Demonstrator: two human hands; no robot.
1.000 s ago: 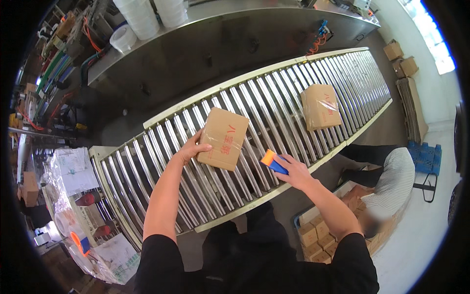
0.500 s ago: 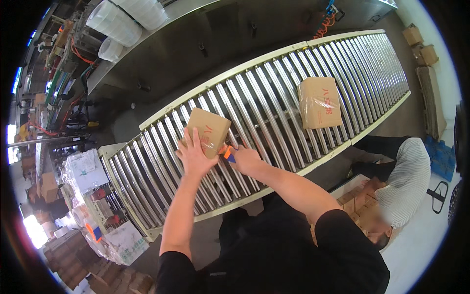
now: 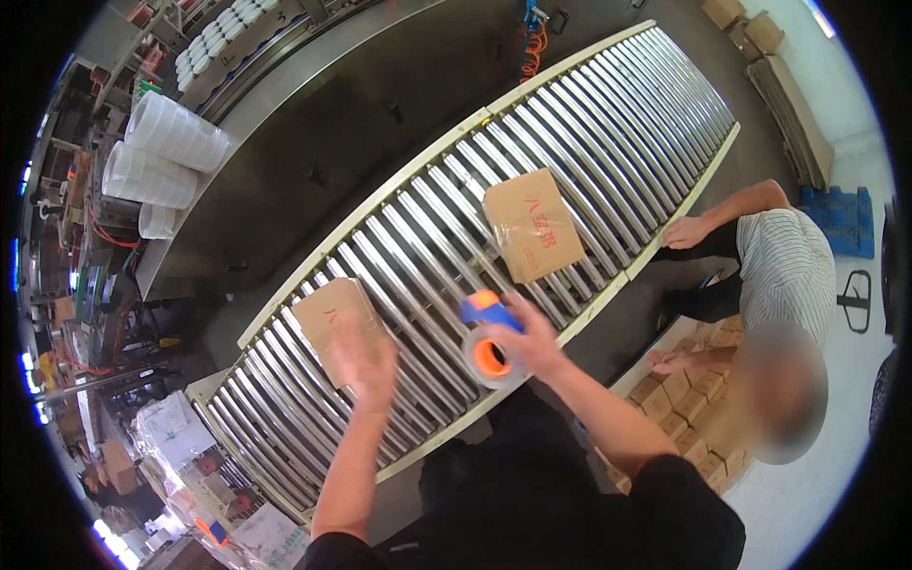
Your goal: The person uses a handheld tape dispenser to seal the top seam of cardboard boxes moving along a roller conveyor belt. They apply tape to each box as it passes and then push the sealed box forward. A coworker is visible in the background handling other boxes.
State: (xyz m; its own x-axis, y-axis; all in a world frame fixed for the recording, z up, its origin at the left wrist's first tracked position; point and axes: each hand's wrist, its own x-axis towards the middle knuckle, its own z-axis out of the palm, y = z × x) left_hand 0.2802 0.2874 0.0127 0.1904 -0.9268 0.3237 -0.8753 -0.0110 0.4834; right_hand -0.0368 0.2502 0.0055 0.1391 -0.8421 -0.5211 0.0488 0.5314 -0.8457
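Observation:
My right hand (image 3: 535, 340) grips a blue and orange tape dispenser (image 3: 486, 312) with a wide roll of clear tape, held up over the near side of the roller conveyor (image 3: 617, 114). A cardboard box (image 3: 318, 312) with red print lies on the rollers at the left. Over its near right side is my left hand (image 3: 369, 366), blurred, its fingers stretched out; whether it touches the box I cannot tell. Farther right on the rollers sits a second cardboard box (image 3: 534, 228), with shiny clear tape along its left side.
At the right a person in a striped top (image 3: 788, 266) bends beside many small cartons (image 3: 698, 399), one hand (image 3: 686, 233) at the conveyor's edge. Stacked clear tubs (image 3: 157, 152) stand at the far left. A blue pallet (image 3: 836, 220) leans by the right wall.
The tape dispenser has come away from the left box, rightward and up. My left hand has loosened from that box. The other person has raised a hand to the conveyor. The view has shifted.

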